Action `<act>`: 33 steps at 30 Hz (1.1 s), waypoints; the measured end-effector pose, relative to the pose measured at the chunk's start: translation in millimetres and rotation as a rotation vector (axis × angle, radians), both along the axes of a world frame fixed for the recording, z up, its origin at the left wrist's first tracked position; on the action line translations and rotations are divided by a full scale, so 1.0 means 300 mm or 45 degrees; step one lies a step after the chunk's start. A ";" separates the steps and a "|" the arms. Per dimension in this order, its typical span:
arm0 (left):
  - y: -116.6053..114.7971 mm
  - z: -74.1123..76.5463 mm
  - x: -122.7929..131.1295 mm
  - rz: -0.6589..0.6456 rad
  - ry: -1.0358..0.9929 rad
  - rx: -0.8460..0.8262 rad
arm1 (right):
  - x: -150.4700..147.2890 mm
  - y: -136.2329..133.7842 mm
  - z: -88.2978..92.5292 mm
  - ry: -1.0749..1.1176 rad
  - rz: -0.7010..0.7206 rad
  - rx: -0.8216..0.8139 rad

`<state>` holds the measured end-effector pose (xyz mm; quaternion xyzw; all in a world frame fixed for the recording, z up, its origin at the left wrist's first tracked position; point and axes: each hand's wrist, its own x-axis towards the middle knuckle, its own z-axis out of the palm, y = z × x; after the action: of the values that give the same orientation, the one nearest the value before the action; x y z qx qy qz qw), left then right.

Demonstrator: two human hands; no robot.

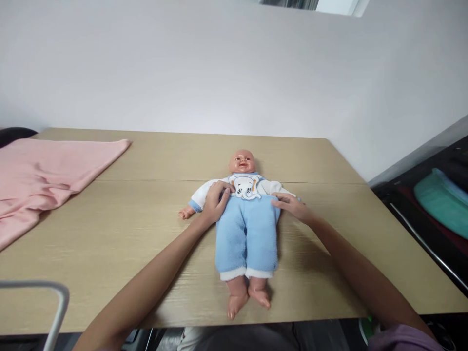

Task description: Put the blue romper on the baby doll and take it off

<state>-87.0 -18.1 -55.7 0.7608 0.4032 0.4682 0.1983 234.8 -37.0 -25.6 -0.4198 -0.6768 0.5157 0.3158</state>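
A baby doll lies on its back, head toward the wall and bare feet toward me. It wears a white long-sleeved top with an elephant face and blue cuffs, and fuzzy light-blue pants with white hems. My left hand rests at the waist on the left, fingers bent over the edge of the pants and the top. At the opposite side of the waist, my right hand has its fingers closed on the upper edge of the pants. Both thumbs are partly hidden.
The doll lies on a light wooden table with a seam across it. A pink cloth is spread at the left. A grey curved metal tube stands at the near left corner. Beyond the right edge lies a teal item on something dark.
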 end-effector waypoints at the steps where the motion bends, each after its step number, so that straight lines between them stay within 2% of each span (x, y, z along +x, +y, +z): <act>1: -0.001 -0.001 0.001 0.001 -0.007 -0.007 | 0.000 -0.002 -0.012 0.040 -0.034 -0.019; 7: -0.006 0.004 0.006 -0.035 0.005 0.022 | -0.024 0.008 -0.098 0.132 -0.197 0.041; 14: 0.000 -0.005 -0.009 -0.087 -0.027 0.032 | -0.028 -0.016 -0.151 0.043 -0.450 0.418; 17: 0.011 0.018 -0.035 -0.033 -0.050 -0.035 | -0.028 -0.034 -0.155 -0.041 -0.450 0.572; 19: 0.022 0.053 -0.065 -0.002 0.022 -0.088 | -0.028 -0.037 -0.158 -0.068 -0.441 0.608; 21: 0.036 0.100 -0.104 -0.101 0.211 -0.142 | -0.029 -0.034 -0.163 -0.095 -0.461 0.643; 23: 0.048 0.151 -0.147 -0.280 0.387 -0.229 | -0.029 -0.026 -0.172 -0.122 -0.501 0.679; 26: 0.056 0.207 -0.208 -0.425 0.489 -0.367 | -0.030 -0.015 -0.186 -0.181 -0.548 0.729; 29: 0.047 0.219 -0.251 -0.502 0.590 -0.397 | -0.033 -0.010 -0.195 -0.255 -0.567 0.770; 33: 0.023 0.181 -0.266 -0.484 0.605 -0.362 | -0.042 -0.014 -0.189 -0.337 -0.585 0.849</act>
<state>-166.8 -11.3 -1.3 0.8749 0.3505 0.1714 0.2868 222.2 -41.3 -82.3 -0.4973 -0.7301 0.1265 0.4513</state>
